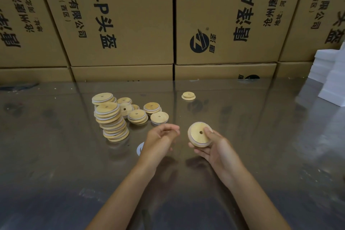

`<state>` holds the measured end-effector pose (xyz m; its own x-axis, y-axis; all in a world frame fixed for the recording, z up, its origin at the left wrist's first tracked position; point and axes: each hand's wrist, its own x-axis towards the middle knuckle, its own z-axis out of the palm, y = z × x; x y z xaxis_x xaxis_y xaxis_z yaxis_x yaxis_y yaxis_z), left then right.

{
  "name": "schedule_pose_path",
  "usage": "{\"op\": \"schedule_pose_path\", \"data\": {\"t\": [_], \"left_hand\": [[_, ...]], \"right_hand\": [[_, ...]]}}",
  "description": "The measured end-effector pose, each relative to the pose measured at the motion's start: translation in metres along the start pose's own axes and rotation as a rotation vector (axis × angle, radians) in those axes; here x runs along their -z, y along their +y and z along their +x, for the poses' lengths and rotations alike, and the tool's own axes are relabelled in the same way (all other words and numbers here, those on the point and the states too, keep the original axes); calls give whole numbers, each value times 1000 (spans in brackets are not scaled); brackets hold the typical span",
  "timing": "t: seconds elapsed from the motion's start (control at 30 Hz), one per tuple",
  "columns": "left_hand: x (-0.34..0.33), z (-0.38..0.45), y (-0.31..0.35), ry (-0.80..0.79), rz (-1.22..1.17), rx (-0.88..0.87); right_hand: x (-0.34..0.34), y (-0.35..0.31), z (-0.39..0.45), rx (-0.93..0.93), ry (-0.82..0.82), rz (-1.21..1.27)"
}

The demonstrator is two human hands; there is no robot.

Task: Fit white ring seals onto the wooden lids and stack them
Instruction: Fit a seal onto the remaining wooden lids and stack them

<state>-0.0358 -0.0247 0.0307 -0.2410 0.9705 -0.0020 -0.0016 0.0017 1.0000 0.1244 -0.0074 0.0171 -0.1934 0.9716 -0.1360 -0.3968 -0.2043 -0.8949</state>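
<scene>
My right hand [214,147] grips a round wooden lid [198,135] with a centre hole, thumb on its face, a pale ring showing along its rim. My left hand [160,139] hovers just left of it with its fingers loosely curled and nothing visible in them. A white ring seal [139,148] lies on the table, partly hidden behind my left wrist. A leaning stack of lids with white seals [112,120] stands to the left. Several loose lids [147,113] lie beside the stack. One lone lid [188,96] sits farther back.
The work surface is a shiny metal table [261,145]. A wall of printed cardboard boxes [121,24] closes the far edge. White foam blocks [330,78] are piled at the right edge. Dark debris [18,86] lies at the far left.
</scene>
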Motion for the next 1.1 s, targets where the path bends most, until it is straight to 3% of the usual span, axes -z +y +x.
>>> {"op": "schedule_pose_path", "data": {"t": [0.17,0.3,0.53,0.73,1.0,1.1], "left_hand": [[-13,-9,-8,-112,275,-215],[-13,-8,-18,-54,465,-352],[13,18,-23,241,622,-333],[45,31,-32,324,877,-339],[40,37,-37,183,977,-434],[41,44,-39,172,972,-396]], "right_hand": [[-5,-2,-3,-108,-59,96],[-8,1,-5,-116,-88,84],[-10,0,-5,-106,-54,-42],[-9,-1,-6,-107,-27,-47],[-11,4,-1,-42,84,-31],[-9,8,12,13,101,-203]]}}
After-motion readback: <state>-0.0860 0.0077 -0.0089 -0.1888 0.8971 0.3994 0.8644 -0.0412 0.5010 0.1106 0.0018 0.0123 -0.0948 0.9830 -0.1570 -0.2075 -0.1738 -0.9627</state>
